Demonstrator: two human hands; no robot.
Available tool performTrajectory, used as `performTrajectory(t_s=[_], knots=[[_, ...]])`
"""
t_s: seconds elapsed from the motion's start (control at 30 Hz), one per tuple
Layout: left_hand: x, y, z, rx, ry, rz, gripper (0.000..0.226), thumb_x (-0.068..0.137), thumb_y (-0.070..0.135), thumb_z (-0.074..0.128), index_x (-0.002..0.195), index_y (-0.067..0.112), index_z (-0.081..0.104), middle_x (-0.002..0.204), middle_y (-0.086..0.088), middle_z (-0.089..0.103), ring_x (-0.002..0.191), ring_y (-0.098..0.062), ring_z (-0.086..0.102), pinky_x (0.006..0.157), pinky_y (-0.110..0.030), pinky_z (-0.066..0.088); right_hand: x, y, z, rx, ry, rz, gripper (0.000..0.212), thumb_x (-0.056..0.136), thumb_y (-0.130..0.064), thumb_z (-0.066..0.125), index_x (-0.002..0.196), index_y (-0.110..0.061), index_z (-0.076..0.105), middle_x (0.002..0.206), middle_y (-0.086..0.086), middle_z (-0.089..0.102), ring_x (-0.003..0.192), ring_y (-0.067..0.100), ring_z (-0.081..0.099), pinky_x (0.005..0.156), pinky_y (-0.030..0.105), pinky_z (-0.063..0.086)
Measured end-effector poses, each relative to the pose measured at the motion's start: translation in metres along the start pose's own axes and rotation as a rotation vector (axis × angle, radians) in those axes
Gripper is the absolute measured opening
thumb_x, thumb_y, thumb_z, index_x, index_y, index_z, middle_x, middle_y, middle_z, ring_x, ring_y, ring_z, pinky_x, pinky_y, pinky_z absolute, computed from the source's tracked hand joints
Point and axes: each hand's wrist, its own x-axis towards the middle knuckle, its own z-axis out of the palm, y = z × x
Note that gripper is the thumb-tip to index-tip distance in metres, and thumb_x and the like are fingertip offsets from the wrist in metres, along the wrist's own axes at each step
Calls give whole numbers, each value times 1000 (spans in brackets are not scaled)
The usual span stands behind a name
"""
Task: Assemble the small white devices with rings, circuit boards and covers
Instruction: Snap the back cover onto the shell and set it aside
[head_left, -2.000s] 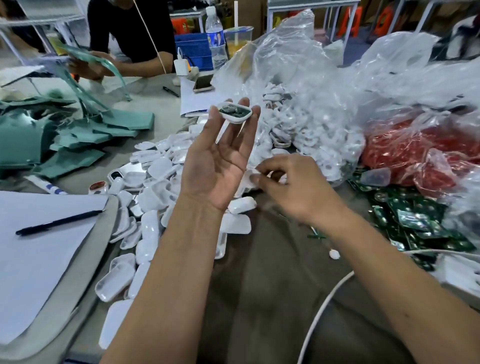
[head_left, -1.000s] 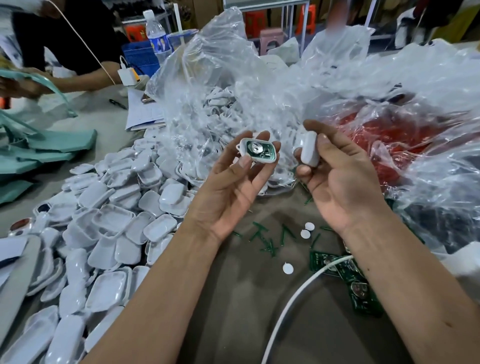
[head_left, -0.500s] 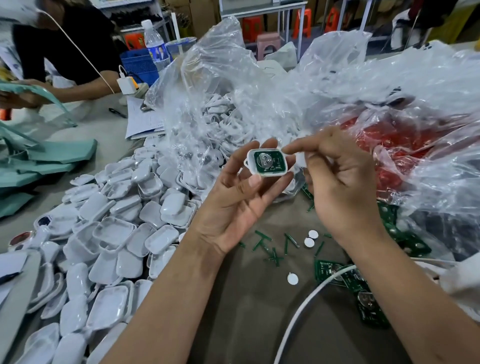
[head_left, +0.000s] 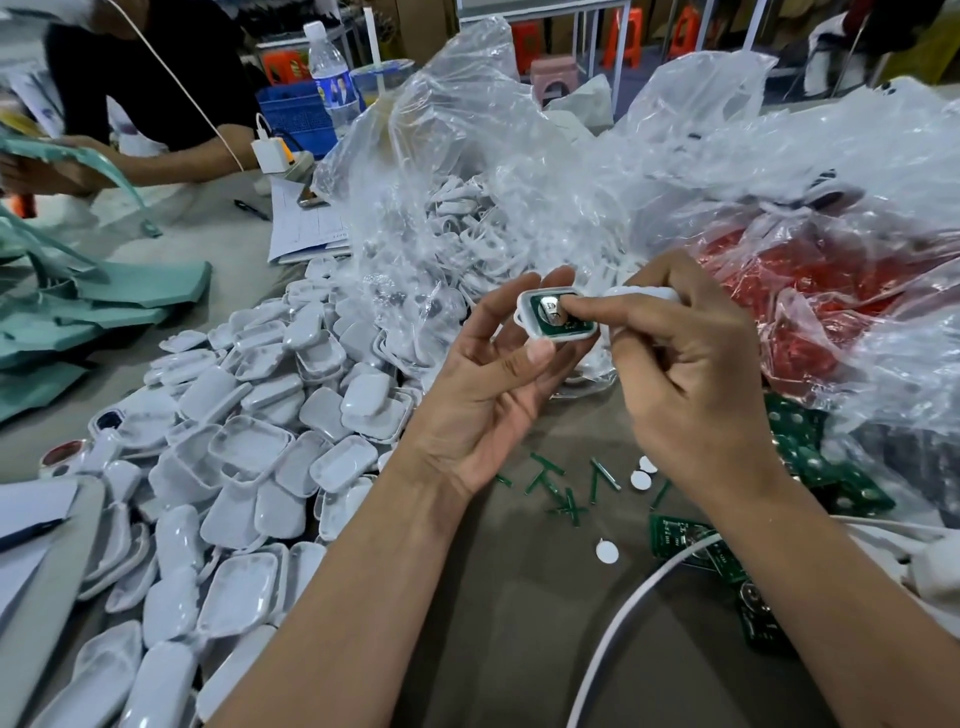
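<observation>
The left hand grips the white device at its fingertips, open face up, long axis running toward the right hand. That hand pinches a white cover while one fingertip presses the circuit board. Seat the board flat before capping

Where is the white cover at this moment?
In the head view, right of centre: the right hand holds the white cover beside the open white device in the left hand, before the clear plastic bags.
</observation>
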Motion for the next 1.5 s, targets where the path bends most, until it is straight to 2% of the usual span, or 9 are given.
performTrajectory(t_s=[0.2,0.33,0.43,0.7,0.93,1.03,1.3,1.4,1.5], knots=[[-2,1,-2,23,-3,16,47,63,-10,83,104,10,77,127,-10,70,111,-25,71,88,-34,60,-3,-2,2,-14,-7,2,33,92,14,62,110,-8,80,87,7,53,67,5,46,62,10,33],[-2,1,-4,87,-31,23,47,64,-8,82,105,14,77,130,-6,70,115,-21,68,95,-33,58,-3,-4,0,-26,-21,11,14,95,-7,73,106,-8,80,91,4,55,68,-2,49,58,8,35],[-2,0,-5,97,-65,5,47,66,-7,82,108,14,77,130,-6,70,118,-19,67,97,-32,56,-2,-3,-3,-23,-3,18,12,90,-16,82,101,-10,81,89,5,56,63,2,48,57,10,34],[-1,-1,-5,78,-98,-19,49,67,-6,85,112,13,77,130,-8,70,121,-20,66,98,-32,55,4,2,-9,43,-40,10,18,86,-19,86,104,-16,81,90,5,61,70,12,58,61,18,43],[-2,-1,-5,46,-88,-40,48,69,-7,82,115,9,76,130,-14,69,120,-23,67,94,-32,57,7,0,-12,50,-72,7,18,85,-19,86,102,-13,81,88,5,60,69,2,55,63,10,40],[-3,-2,-6,60,-73,-45,48,69,-6,82,115,9,76,130,-14,69,120,-23,67,95,-32,57,7,-1,-12,45,-78,20,17,84,-18,86,100,-13,82,87,4,59,65,0,51,58,13,39],[-2,-3,-7,56,-53,-65,49,68,-6,82,114,9,77,127,-13,71,119,-23,68,100,-34,56,8,2,-11,90,-100,113,16,82,-19,88,97,-20,81,89,-16,61,83,4,64,73,19,48],[0,-4,-5,41,-6,-81,50,65,-9,83,112,6,77,126,-16,71,117,-26,69,98,-37,57,7,6,-10,45,-88,161,16,83,-25,87,96,-25,80,91,-15,65,87,2,66,76,15,47],[0,-4,-3,-15,26,-102,52,62,-12,86,112,2,75,127,-20,69,118,-34,68,95,-43,59,7,9,-10,158,-63,264,8,91,-31,79,96,-26,79,93,-10,73,88,6,71,79,26,57]])
